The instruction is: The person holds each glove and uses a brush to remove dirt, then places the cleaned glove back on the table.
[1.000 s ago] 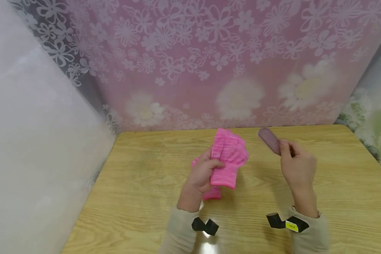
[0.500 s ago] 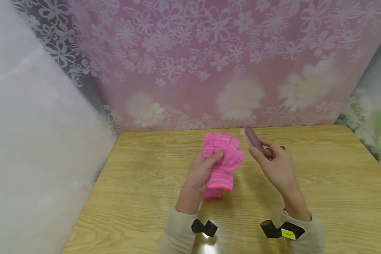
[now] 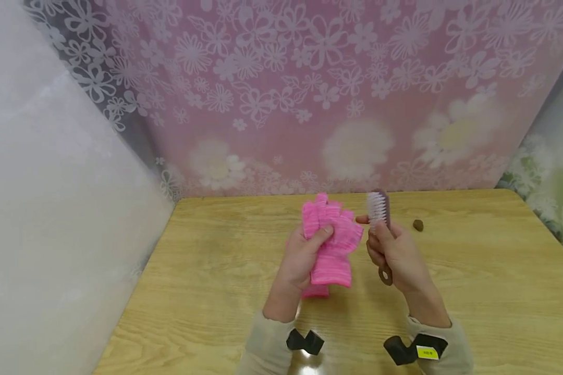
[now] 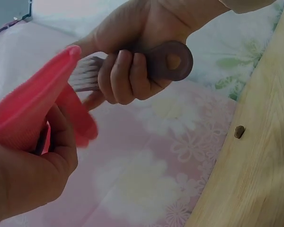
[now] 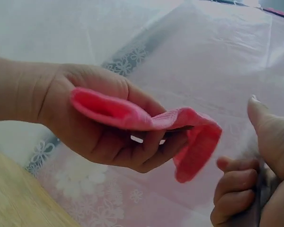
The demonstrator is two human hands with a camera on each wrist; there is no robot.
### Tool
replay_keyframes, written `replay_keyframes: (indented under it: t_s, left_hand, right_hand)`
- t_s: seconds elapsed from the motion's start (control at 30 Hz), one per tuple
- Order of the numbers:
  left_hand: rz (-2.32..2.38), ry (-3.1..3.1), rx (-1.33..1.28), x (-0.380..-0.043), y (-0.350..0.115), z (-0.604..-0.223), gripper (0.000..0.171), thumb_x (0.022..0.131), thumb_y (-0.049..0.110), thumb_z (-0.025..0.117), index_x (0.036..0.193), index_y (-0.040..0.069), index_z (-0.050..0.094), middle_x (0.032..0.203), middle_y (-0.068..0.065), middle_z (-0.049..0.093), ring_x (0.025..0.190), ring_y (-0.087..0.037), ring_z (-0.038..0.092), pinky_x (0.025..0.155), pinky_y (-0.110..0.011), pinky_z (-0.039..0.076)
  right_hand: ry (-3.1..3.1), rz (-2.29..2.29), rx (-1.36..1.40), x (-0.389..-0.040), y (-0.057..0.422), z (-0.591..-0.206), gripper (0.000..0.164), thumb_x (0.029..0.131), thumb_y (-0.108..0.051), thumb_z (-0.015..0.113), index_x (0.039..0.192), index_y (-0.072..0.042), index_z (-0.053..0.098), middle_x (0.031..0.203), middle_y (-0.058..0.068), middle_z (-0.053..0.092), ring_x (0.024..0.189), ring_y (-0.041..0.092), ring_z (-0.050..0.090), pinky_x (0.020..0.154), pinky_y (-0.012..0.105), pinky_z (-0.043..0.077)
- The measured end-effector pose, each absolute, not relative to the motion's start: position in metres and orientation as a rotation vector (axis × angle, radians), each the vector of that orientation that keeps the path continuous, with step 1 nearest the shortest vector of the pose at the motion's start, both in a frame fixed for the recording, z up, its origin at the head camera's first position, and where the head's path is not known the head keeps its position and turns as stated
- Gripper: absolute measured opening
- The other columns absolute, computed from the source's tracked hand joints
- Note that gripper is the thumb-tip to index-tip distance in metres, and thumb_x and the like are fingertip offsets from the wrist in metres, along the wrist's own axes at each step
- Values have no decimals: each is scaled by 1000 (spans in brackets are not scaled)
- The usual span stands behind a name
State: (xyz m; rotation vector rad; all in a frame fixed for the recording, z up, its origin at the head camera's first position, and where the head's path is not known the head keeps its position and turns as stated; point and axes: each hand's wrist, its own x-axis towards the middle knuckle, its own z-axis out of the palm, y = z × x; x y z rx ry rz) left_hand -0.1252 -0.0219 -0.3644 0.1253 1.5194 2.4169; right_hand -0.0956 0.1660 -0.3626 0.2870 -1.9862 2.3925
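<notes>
My left hand (image 3: 296, 260) grips a pink knitted glove (image 3: 333, 260), thumb across its front and the glove's fingers pointing up. A second pink cuff (image 3: 315, 291) shows below it; the rest of that piece is hidden. To the right, my right hand (image 3: 403, 260) holds a mauve brush (image 3: 379, 205) upright, its white bristles turned left toward the glove. In the left wrist view, fingers wrap the brush handle (image 4: 168, 61), which ends in a holed loop. The glove (image 5: 196, 146) and the brush look apart in the head view.
A small brown lump (image 3: 418, 225) lies on the wooden table (image 3: 192, 291), right of the brush. Flowered pink sheeting (image 3: 281, 130) hangs behind the table, and a whitish sheet (image 3: 75, 208) stands along the left side.
My right hand has moved left toward the glove and turned the brush from its back to its bristle side. The brown lump has come into full view. My left hand shifted its thumb on the glove.
</notes>
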Motion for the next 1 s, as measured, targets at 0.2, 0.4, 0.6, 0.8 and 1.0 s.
replay_keyframes:
  t_s: [0.2,0.4,0.6,0.8,1.0]
  left_hand:
    - [2422,1623,33,-126,-25,-367,28,94,10,65,121,1,60,101,-8,69,86,-15,67,77,-29,57]
    - [2274,1975,160,-129,-27,-373,23,94,10,65,115,2,62,97,-7,67,80,-12,62,73,-26,54]
    - [2174,2114,348,-129,-22,-378,26,91,4,66,116,2,60,98,-6,66,80,-10,60,73,-25,54]
    - [1984,2324,402,-126,-17,-377,36,92,10,66,126,8,55,99,-3,65,80,-8,59,73,-25,54]
    - [1790,2659,446,-118,-12,-375,64,93,17,68,147,9,34,122,-13,58,95,-16,58,81,-32,53]
  right_hand:
    - [-2019,2465,354,-98,170,-369,35,106,-15,45,140,-4,41,64,-7,48,46,16,20,40,40,8]
    - [-2094,2408,266,-98,160,-369,47,100,-8,57,144,-10,42,67,-7,47,46,11,22,41,38,13]
    - [-2317,2113,49,-98,156,-368,63,92,-14,71,148,-11,42,81,0,49,49,7,30,41,29,29]
    - [-2352,2018,-44,-98,155,-369,60,91,-16,73,144,-5,46,81,-2,48,51,8,32,44,27,34]
    - [-2246,2145,-231,-100,152,-367,54,92,-19,71,140,-11,48,67,-7,38,47,7,30,42,25,30]
